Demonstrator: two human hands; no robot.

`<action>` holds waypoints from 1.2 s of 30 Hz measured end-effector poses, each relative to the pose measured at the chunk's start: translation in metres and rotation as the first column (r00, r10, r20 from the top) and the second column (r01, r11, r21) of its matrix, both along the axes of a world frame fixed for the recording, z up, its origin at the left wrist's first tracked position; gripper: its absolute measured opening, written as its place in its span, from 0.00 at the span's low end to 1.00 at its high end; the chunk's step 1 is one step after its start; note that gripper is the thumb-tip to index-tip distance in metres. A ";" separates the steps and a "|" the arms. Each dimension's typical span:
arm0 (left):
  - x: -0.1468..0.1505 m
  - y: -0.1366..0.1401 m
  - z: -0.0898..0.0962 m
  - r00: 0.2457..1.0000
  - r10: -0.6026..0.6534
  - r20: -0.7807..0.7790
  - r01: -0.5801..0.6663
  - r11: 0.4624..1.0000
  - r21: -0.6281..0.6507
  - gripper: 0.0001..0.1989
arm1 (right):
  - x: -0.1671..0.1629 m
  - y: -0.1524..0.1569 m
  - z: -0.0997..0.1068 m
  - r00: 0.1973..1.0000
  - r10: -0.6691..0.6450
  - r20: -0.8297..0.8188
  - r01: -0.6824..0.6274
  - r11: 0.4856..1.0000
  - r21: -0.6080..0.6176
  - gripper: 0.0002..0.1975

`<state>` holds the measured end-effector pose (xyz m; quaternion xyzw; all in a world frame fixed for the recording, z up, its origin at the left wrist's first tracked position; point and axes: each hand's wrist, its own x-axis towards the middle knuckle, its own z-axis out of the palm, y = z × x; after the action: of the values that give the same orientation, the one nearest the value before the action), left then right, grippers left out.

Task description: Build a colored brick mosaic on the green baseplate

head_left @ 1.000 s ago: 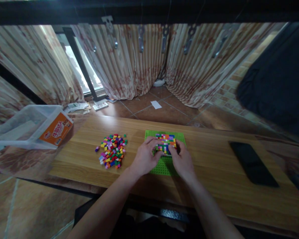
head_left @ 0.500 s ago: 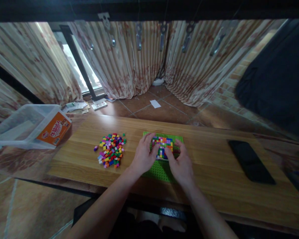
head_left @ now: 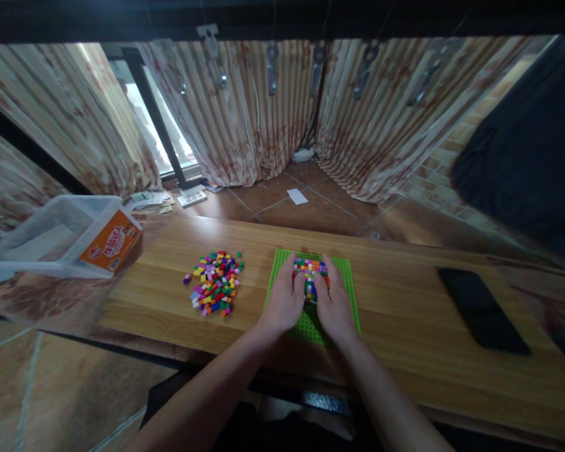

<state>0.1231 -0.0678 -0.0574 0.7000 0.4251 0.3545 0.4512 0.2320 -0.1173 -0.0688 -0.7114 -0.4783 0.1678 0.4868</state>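
A green studded baseplate lies on the wooden table in front of me. A patch of small many-coloured bricks is fixed on its far half. My left hand lies flat over the patch's left side, fingers pointing away from me. My right hand lies beside it over the right side, covering part of the bricks. Both hands press on the patch, with a narrow strip of bricks showing between them. A loose heap of small coloured bricks lies to the left of the baseplate.
A black phone lies flat at the table's right. A clear plastic tub with an orange label stands off the table's left end. Striped curtains and a tiled floor lie beyond; a dark cloth hangs at right.
Both hands have closed in from the patch's sides and now lie flat side by side over it. The baseplate looks turned slightly. The camera shifted a little.
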 end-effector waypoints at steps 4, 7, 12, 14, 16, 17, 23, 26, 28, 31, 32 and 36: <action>0.006 -0.005 -0.003 0.998 0.065 -0.002 -0.065 0.997 -0.036 0.27 | -0.001 0.000 -0.001 1.000 -0.018 -0.012 0.018 0.999 -0.027 0.28; 0.009 -0.008 -0.004 0.997 0.081 0.001 -0.081 0.996 -0.037 0.27 | -0.003 -0.001 0.000 1.000 -0.028 -0.013 0.027 0.999 -0.029 0.29; 0.009 -0.013 -0.002 0.995 0.095 -0.010 -0.096 0.994 -0.045 0.28 | -0.005 -0.005 0.001 0.996 -0.061 -0.069 0.057 0.997 -0.048 0.34; 0.009 -0.014 -0.002 0.995 0.101 -0.008 -0.101 0.994 -0.045 0.28 | -0.005 -0.007 0.002 0.994 -0.060 -0.091 0.056 0.997 -0.048 0.35; 0.008 -0.016 -0.002 0.995 0.100 -0.003 -0.100 0.994 -0.040 0.28 | -0.005 -0.007 0.002 0.993 -0.058 -0.104 0.053 0.997 -0.048 0.35; 0.008 -0.016 -0.003 0.995 0.099 -0.001 -0.099 0.994 -0.038 0.28 | -0.005 -0.008 0.002 0.992 -0.058 -0.108 0.053 0.997 -0.051 0.35; 0.008 -0.018 -0.004 0.994 0.107 -0.012 -0.107 0.994 -0.025 0.30 | -0.004 -0.008 0.001 0.992 -0.041 -0.118 0.033 0.997 -0.075 0.36; 0.009 -0.019 -0.005 0.994 0.112 -0.017 -0.112 0.993 -0.042 0.31 | -0.004 -0.009 0.000 0.992 -0.034 -0.125 0.024 0.996 -0.082 0.36; 0.009 -0.019 -0.005 0.993 0.117 -0.010 -0.117 0.991 -0.057 0.31 | -0.003 -0.009 0.000 0.992 -0.037 -0.118 0.027 0.996 -0.083 0.35; 0.009 -0.020 -0.002 0.994 0.108 0.000 -0.108 0.991 -0.075 0.31 | -0.002 -0.009 0.000 0.994 -0.041 -0.100 0.034 0.996 -0.077 0.36; 0.009 -0.020 0.000 0.995 0.104 0.000 -0.103 0.991 -0.083 0.31 | -0.001 -0.009 0.001 0.994 -0.044 -0.096 0.037 0.996 -0.078 0.36; 0.001 -0.007 0.010 0.996 0.087 -0.013 -0.087 0.993 -0.076 0.27 | 0.002 -0.009 0.001 0.995 -0.044 -0.089 0.036 0.995 -0.092 0.36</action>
<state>0.1238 -0.0747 -0.0476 0.6649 0.4707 0.3537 0.4596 0.2335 -0.1264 -0.0674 -0.7337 -0.4334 0.2116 0.4786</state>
